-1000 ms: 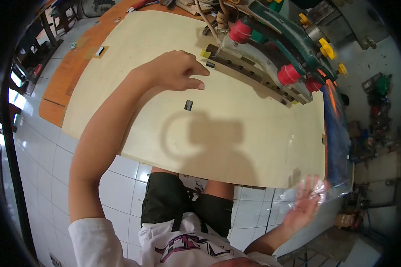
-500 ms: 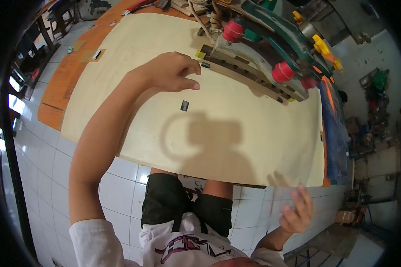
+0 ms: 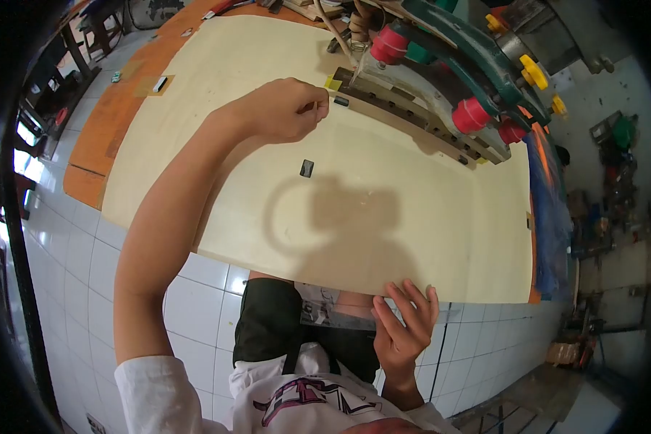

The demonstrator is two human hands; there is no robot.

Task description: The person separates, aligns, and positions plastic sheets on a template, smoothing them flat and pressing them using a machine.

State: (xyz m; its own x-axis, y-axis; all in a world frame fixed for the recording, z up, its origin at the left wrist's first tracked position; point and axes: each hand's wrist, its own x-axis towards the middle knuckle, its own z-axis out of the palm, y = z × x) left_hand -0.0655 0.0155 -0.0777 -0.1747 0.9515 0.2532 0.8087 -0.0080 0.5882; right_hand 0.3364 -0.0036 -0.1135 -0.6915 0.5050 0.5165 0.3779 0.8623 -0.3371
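Note:
My left hand (image 3: 289,110) is over the far part of the cream sheet (image 3: 239,188), its fingers curled together. Whether anything is in them is hidden. Just right of its fingertips, a small dark piece (image 3: 341,102) lies against the long bar (image 3: 405,119) of a green-framed machine (image 3: 452,43). A small dark rectangular block (image 3: 307,168) rests on the sheet below that hand. My right hand (image 3: 406,322) is at the sheet's front edge with fingers spread. A clear plastic piece (image 3: 325,307) shows over my lap, left of the right hand; contact between them cannot be told.
The machine carries red knobs (image 3: 471,114) and yellow wing knobs (image 3: 534,71). Beneath the sheet is an orange-brown tabletop (image 3: 87,170), with a small taped piece (image 3: 159,84) at left. Blue plastic (image 3: 550,217) hangs at the right. Tools and wood lie at the back.
My left hand's thumb and fingers have closed together near the bar. My right hand has moved left and up to the sheet's front edge. The clear plastic shows more plainly over my lap.

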